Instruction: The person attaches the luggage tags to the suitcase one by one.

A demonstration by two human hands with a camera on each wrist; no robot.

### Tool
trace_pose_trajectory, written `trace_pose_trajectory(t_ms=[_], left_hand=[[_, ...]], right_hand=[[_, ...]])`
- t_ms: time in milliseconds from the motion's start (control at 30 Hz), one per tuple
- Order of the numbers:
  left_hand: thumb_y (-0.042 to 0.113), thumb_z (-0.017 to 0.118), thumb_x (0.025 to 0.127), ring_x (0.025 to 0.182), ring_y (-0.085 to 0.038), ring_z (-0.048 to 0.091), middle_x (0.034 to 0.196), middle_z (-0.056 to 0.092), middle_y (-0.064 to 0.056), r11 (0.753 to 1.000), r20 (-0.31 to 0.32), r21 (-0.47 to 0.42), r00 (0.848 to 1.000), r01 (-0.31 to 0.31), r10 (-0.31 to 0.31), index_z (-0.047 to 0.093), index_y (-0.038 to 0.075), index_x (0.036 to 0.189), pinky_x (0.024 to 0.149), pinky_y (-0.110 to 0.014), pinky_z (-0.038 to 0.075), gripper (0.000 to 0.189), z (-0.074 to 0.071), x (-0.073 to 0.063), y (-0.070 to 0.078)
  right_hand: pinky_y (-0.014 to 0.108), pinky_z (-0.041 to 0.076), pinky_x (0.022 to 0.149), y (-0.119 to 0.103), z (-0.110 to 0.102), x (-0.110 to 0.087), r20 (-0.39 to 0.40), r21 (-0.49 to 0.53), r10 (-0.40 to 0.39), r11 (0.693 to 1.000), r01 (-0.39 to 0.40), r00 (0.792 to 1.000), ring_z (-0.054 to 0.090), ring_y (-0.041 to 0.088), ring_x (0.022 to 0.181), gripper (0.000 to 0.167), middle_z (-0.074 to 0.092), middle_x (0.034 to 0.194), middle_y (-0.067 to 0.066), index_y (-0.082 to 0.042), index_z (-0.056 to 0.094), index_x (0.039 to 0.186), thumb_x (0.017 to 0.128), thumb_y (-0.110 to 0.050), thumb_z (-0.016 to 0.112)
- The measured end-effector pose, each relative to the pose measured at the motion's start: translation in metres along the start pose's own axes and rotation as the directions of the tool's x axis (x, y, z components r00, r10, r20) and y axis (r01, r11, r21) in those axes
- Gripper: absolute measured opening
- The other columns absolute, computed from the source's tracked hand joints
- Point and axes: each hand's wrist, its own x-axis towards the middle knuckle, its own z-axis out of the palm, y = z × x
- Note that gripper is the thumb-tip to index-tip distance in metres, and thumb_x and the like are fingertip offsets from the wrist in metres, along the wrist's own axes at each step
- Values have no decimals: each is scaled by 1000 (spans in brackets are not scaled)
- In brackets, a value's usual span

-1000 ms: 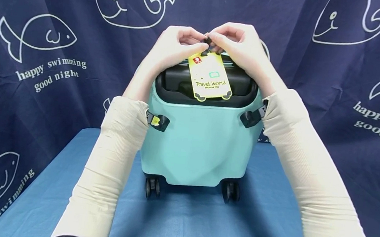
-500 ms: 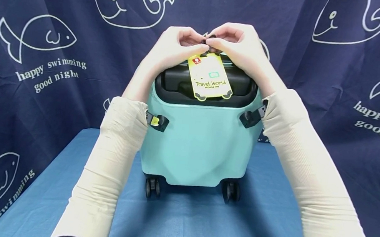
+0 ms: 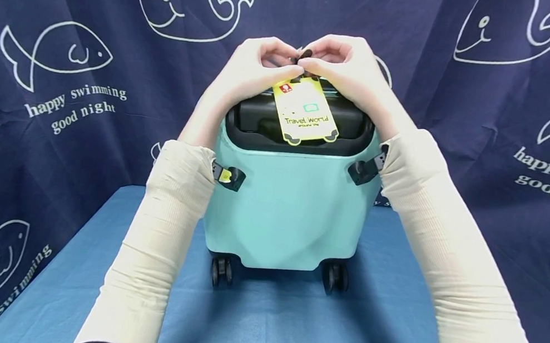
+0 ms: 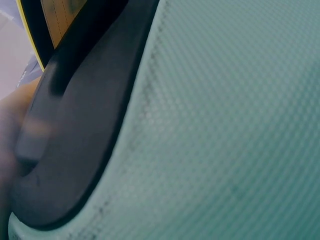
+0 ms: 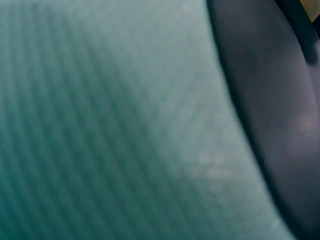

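Note:
A yellow-edged luggage tag (image 3: 306,113) printed "Travel World" hangs tilted against the black top of a mint-green suitcase (image 3: 286,212). Just above the tag, my left hand (image 3: 258,69) and right hand (image 3: 351,70) meet, their fingertips almost touching. Between thumb and fingers, both hands pinch the tag's short black strap (image 3: 305,55); most of it is hidden by the fingers. In the left wrist view, the ribbed suitcase shell (image 4: 220,125) and its black handle recess (image 4: 95,100) fill the picture. Shell (image 5: 125,125) and black trim (image 5: 270,100) also fill the right wrist view.
The suitcase stands upright on black wheels (image 3: 334,277) on a blue-covered table (image 3: 268,333). Black wrist camera mounts (image 3: 364,171) sit close to its front. Behind hangs a navy curtain (image 3: 67,133) with white whale and fish drawings.
Both hands stay almost in place. The black strap has shifted between the fingertips, and a longer piece of it now shows by the right thumb. The tag hangs nearly as before.

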Motion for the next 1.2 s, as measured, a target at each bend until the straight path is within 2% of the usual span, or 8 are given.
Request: trace_pose_trajectory(t_ms=[300, 533, 867, 1200], left_hand=[[31, 71, 81, 85, -6, 65, 103, 70, -3, 1000, 2, -7, 1000, 1, -1, 66, 14, 111, 80, -18, 46, 35, 0, 0, 1], [30, 71, 82, 84, -6, 65, 103, 70, -1, 1000, 10, 3, 1000, -5, 5, 66, 15, 111, 79, -18, 45, 33, -1, -1, 1], [33, 67, 85, 85, -6, 64, 111, 68, 2, 995, 23, 101, 1000, 0, -2, 65, 20, 116, 82, -17, 44, 34, -3, 0, 1], [36, 65, 85, 83, -4, 63, 110, 68, 5, 989, 24, 144, 999, 21, -25, 65, 21, 116, 81, -17, 43, 34, -3, -1, 3]], right_hand=[[16, 46, 75, 0, -1, 0, -20, -36, -7, 999, 6, 1000, 62, 6, 76, 22, 67, 82, -8, -7, 70, 100, 83, -20, 72], [17, 49, 75, -1, 1, 1, -19, 32, 7, 999, -6, 1000, 64, 7, 75, 20, 69, 81, -5, -6, 70, 99, 84, -18, 71], [18, 49, 73, -1, 1, 1, -24, 73, 35, 997, -33, 999, 64, 9, 72, 15, 68, 78, -3, -7, 69, 96, 84, -16, 70], [17, 50, 71, -2, 2, 2, -35, 77, 41, 996, -38, 999, 64, 8, 70, 11, 68, 74, -4, -7, 68, 93, 85, -14, 69]])
